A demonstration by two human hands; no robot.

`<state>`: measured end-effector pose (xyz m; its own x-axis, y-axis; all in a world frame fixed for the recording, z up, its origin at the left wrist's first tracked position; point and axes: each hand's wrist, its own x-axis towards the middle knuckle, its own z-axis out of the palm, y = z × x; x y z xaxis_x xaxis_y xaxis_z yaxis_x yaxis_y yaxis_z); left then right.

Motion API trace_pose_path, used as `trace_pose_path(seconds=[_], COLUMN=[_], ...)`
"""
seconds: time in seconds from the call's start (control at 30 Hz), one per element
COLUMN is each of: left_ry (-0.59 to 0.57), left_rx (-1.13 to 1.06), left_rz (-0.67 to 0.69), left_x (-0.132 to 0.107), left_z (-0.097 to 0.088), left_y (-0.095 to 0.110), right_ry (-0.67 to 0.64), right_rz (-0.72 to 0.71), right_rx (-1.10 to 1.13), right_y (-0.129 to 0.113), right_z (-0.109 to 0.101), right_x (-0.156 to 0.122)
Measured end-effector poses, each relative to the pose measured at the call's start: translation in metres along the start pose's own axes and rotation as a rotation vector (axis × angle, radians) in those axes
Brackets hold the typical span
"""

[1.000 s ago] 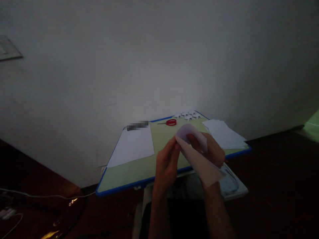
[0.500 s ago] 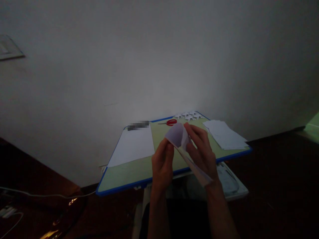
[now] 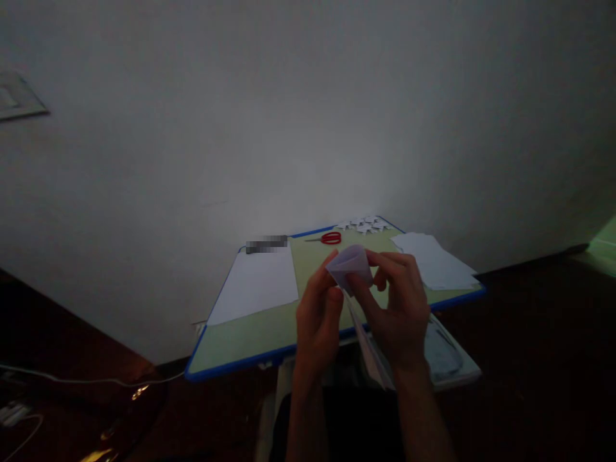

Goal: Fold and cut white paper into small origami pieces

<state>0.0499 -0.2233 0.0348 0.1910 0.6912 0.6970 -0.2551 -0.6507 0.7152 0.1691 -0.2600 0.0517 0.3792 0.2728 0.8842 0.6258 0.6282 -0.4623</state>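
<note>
Head view: two bare hands hold a curled white paper over a blue-edged table.

We find the paper between the hands, its long tail hanging toward five o'clock. The right hand clamps it between thumb and fingers; the left hand is at its left edge, but we cannot tell whether it grips. Around the paper, we see red-handled scissors at eleven o'clock, star-shaped cutouts at twelve, loose sheets at three, and a flat sheet at nine. A wall blocks the far side; the hands hide part of the table.
</note>
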Motion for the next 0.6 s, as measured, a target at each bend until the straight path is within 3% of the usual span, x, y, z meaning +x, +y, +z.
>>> trace_pose_path(seconds=[0.3,0.6], left_ry=[0.085,0.036], left_rx=[-0.083,-0.059], left_rz=[-0.018,0.04], left_x=[0.002,0.003], left_z=[0.005,0.005], left_y=[0.005,0.013], right_ry=[-0.201,-0.19], right_rz=[-0.099,-0.117], right_rx=[0.248,0.261], right_y=[0.001,0.005], right_z=[-0.007,-0.012], right_x=[0.0,0.0])
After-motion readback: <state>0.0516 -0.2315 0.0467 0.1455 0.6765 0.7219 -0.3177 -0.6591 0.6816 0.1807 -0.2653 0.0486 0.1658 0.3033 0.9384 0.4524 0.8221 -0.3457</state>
